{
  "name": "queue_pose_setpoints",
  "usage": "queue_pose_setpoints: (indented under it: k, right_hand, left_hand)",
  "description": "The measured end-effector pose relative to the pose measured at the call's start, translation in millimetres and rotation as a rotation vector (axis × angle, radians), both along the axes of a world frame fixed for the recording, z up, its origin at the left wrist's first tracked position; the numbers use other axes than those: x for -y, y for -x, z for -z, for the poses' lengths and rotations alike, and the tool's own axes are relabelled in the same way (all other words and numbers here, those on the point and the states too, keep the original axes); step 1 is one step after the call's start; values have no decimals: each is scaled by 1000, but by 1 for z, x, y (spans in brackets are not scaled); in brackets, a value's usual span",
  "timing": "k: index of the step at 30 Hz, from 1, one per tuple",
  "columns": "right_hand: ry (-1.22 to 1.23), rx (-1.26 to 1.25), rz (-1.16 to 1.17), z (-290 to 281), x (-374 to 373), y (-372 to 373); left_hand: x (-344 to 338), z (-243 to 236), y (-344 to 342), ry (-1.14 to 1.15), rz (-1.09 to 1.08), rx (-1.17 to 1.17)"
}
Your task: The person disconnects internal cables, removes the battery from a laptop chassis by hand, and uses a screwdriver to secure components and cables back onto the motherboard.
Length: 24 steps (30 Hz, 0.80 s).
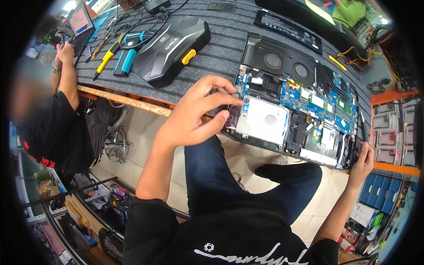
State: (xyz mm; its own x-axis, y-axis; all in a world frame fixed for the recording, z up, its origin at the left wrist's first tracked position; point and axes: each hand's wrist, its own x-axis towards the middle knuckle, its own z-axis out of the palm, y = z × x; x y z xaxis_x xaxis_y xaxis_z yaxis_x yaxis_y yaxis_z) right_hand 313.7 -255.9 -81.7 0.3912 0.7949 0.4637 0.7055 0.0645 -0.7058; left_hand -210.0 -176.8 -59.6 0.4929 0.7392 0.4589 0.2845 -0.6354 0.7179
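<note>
An opened laptop base lies across the table's near edge, with its blue circuit board and two round fans bare. In its near left part sits a silver hard drive. My left hand hovers at the drive's left edge, thumb and fingers apart; the index fingertip reaches the drive's upper left corner, and I cannot tell whether it touches. At the laptop's near right corner, my right hand grips the edge, thumb on top and the other fingers mostly hidden.
Beyond the laptop lies a flat black battery pack. A black hard case with a yellow latch, a teal electric screwdriver and a yellow-handled tool lie at left. A co-worker sits at far left; storage drawers stand at right.
</note>
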Motion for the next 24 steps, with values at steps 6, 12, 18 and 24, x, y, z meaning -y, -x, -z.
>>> queue_pose_setpoints:
  k: [6, 12, 18, 24]
  right_hand:
    - [-18, 30, 17, 2, -1, 2]
    - [-19, 23, 15, 5, -3, -2]
    - [-25, 28, 22, 4, -2, 0]
    - [-21, 34, 31, 4, 0, -1]
  left_hand:
    - [-2, -3, 0, 61, 3, -59]
    - [-4, -5, 2, 95, 17, -40]
    - [-3, -3, 3, 96, 35, -3]
    - [-2, -5, 3, 93, 33, 24]
